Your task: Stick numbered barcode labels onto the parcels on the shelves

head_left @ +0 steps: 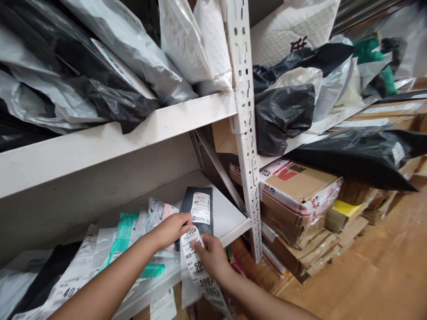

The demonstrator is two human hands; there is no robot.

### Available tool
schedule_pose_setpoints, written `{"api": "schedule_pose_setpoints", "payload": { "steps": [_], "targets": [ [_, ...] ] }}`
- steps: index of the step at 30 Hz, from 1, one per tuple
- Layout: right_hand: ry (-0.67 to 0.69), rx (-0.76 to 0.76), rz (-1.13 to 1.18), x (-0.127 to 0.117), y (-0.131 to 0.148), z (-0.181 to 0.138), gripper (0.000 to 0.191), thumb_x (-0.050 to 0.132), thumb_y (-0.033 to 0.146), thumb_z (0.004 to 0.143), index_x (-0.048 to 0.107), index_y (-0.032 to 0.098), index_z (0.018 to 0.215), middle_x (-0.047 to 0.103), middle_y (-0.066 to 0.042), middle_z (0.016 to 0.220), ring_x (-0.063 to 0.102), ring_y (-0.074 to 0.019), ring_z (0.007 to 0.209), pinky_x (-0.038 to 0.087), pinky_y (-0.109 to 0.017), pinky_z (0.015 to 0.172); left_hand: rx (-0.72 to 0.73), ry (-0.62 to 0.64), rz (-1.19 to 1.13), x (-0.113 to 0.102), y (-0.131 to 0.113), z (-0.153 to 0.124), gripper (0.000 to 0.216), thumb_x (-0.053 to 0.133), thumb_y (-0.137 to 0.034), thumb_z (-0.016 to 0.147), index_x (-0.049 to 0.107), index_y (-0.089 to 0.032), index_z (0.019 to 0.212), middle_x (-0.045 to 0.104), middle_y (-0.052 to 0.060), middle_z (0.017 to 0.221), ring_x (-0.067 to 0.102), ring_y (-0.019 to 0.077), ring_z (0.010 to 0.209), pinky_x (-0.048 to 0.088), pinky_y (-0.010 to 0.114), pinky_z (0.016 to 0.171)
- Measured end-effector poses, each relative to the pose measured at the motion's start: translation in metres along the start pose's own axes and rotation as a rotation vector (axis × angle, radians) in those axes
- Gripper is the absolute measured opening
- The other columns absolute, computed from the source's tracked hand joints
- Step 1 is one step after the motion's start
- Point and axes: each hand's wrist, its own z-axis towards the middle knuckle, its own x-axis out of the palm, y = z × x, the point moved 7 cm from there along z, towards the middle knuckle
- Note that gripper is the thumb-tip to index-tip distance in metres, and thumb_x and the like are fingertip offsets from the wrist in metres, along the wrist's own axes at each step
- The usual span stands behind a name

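Observation:
A long strip of white number labels [200,279] hangs down in front of the lower shelf, printed with large numbers such as 5008 and 5002. My left hand [171,230] is closed on its upper end, thumb and fingers pinched together. Just below and to the right, my right hand [213,260] grips the same strip, its thumb lying across the print. Behind both hands, a dark flat parcel [187,193] with a white shipping label rests on the shelf. Beside my left wrist is a teal plastic mailer [125,229]. The lower end of the strip is blurred.
The lower white shelf [230,213] holds several more mailers on the left. Grey and black parcels crowd the upper shelf [187,118]. A perforated white post [247,133] stands right of my hands. Past it, cardboard boxes [300,182] are stacked above the brown floor [376,266].

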Motion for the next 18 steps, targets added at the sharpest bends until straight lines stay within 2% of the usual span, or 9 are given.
{"api": "schedule_pose_setpoints", "payload": {
  "steps": [4, 6, 8, 12, 16, 18],
  "targets": [
    [-0.038, 0.226, 0.303, 0.016, -0.023, -0.004, 0.053, 0.069, 0.065, 0.053, 0.043, 0.018, 0.056, 0.042, 0.004, 0.050, 0.033, -0.0074, 0.047, 0.025, -0.024, 0.048, 0.041, 0.037, 0.044, 0.006, 0.002, 0.003, 0.017, 0.045, -0.030, 0.085, 0.050, -0.018, 0.073, 0.055, 0.002, 0.085, 0.052, 0.0156, 0.078, 0.037, 0.026, 0.070],
    [-0.061, 0.295, 0.405, 0.026, -0.031, -0.010, 0.064, 0.069, 0.075, 0.042, 0.048, 0.017, 0.057, 0.046, 0.003, 0.050, 0.036, -0.0077, 0.046, 0.026, -0.023, 0.046, 0.052, 0.039, 0.084, 0.011, 0.004, 0.004, 0.017, 0.045, -0.028, 0.085, 0.050, -0.018, 0.072, 0.054, 0.002, 0.087, 0.052, 0.0154, 0.077, 0.038, 0.026, 0.069],
    [-0.067, 0.298, 0.461, 0.034, -0.033, -0.016, 0.072, 0.068, 0.080, 0.033, 0.053, 0.015, 0.059, 0.052, 0.000, 0.052, 0.041, -0.0091, 0.048, 0.029, -0.024, 0.047, 0.050, 0.028, 0.129, 0.014, 0.006, 0.005, 0.017, 0.042, -0.027, 0.087, 0.050, -0.018, 0.074, 0.054, 0.003, 0.089, 0.052, 0.0155, 0.077, 0.038, 0.026, 0.068],
    [-0.071, 0.274, 0.532, 0.039, -0.028, -0.028, 0.073, 0.071, 0.079, 0.028, 0.057, 0.014, 0.060, 0.056, -0.001, 0.052, 0.046, -0.0110, 0.051, 0.035, -0.025, 0.051, 0.029, 0.012, 0.222, 0.020, 0.009, 0.002, 0.019, 0.037, -0.025, 0.089, 0.052, -0.017, 0.081, 0.054, 0.006, 0.095, 0.054, 0.0184, 0.081, 0.040, 0.029, 0.071],
    [-0.094, 0.385, 0.584, 0.043, -0.033, -0.041, 0.076, 0.071, 0.078, 0.021, 0.057, 0.014, 0.058, 0.055, -0.001, 0.048, 0.048, -0.0125, 0.048, 0.035, -0.026, 0.051, 0.028, 0.026, 0.273, 0.023, 0.007, -0.001, 0.019, 0.038, -0.024, 0.090, 0.054, -0.015, 0.085, 0.054, 0.008, 0.101, 0.056, 0.0205, 0.086, 0.043, 0.032, 0.076],
    [-0.060, 0.443, 0.607, 0.053, -0.036, -0.053, 0.076, 0.069, 0.081, 0.020, 0.055, 0.016, 0.058, 0.054, -0.001, 0.049, 0.047, -0.0119, 0.047, 0.034, -0.026, 0.051, 0.026, 0.024, 0.287, 0.023, 0.006, -0.001, 0.020, 0.037, -0.024, 0.091, 0.055, -0.015, 0.087, 0.055, 0.009, 0.102, 0.057, 0.0209, 0.086, 0.044, 0.032, 0.077]
  ]
}}
